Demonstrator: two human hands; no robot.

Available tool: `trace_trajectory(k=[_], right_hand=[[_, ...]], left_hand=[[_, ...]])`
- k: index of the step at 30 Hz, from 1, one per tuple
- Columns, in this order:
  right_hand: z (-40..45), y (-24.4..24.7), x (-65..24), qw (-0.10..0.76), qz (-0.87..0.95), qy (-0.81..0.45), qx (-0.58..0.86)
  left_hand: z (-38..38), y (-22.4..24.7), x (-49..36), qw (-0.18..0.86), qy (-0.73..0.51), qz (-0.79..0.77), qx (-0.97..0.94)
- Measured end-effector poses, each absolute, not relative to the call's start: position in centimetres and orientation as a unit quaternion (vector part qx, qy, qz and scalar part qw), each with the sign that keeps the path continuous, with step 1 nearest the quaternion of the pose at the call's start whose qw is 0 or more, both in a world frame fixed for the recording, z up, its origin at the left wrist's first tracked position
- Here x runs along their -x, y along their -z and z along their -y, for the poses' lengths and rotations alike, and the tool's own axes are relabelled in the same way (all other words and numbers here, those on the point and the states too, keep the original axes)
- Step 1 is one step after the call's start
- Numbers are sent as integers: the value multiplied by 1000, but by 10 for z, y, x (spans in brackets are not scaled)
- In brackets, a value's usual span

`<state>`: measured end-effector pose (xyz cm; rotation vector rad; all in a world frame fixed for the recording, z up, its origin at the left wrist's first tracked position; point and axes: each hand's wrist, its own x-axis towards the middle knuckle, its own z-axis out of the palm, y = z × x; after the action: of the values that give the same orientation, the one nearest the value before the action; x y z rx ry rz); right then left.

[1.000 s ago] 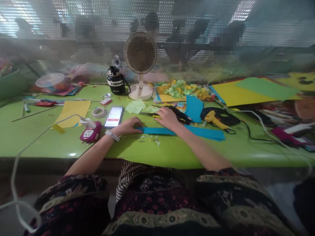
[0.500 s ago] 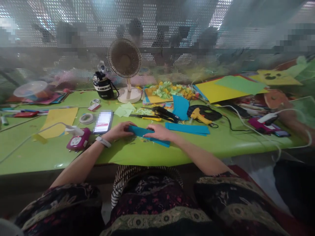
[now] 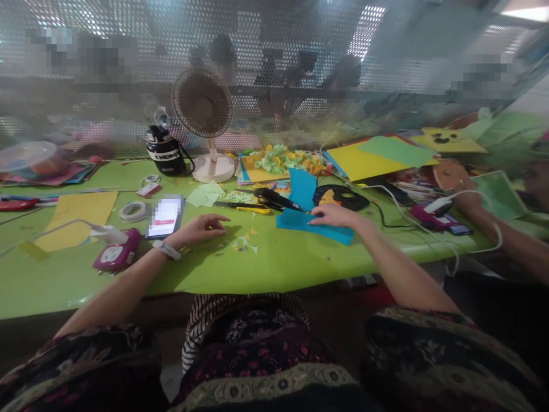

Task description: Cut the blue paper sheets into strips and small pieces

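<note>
Between left fingers (image 3: 215, 218) and right fingers (image 3: 319, 212), a low path crosses bench (image 3: 274, 266) strewn with small scraps (image 3: 254, 250). Beyond the right fingers a glue gun (image 3: 329, 196) blocks; left of the left fingers, a phone (image 3: 165, 217) and adapter (image 3: 115, 252).

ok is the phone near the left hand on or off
On: the phone beside the left hand is lit up white, with a reddish bar showing.

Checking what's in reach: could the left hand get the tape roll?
Probably yes: the left hand looks empty and the tape roll lies uncovered nearby, with only the flat phone between.
</note>
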<state>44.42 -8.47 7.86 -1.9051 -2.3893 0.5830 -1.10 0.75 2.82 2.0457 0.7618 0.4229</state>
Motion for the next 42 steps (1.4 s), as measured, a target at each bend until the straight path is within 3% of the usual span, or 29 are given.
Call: trace_trajectory(k=[6,18,26,37,42], right_hand=[[90,-56,-449,51,754,-100,647],[85,-57,-451,47,731,-139,667],[90,-59,-453,118,714,-165,670],[107,-60,-443,85,739,-9,668],[111,-57,-440,141,715,-4,685]], left_hand=[[-10,-36,5,457,-130,-276,-835],[-2,-45,-65,445,-129,-188,-866],[8,-38,-91,474,-121,-167,-856],[14,-28,-92,540,-106,-193,-813],[14,-25,-91,563,-115,-196,-794]])
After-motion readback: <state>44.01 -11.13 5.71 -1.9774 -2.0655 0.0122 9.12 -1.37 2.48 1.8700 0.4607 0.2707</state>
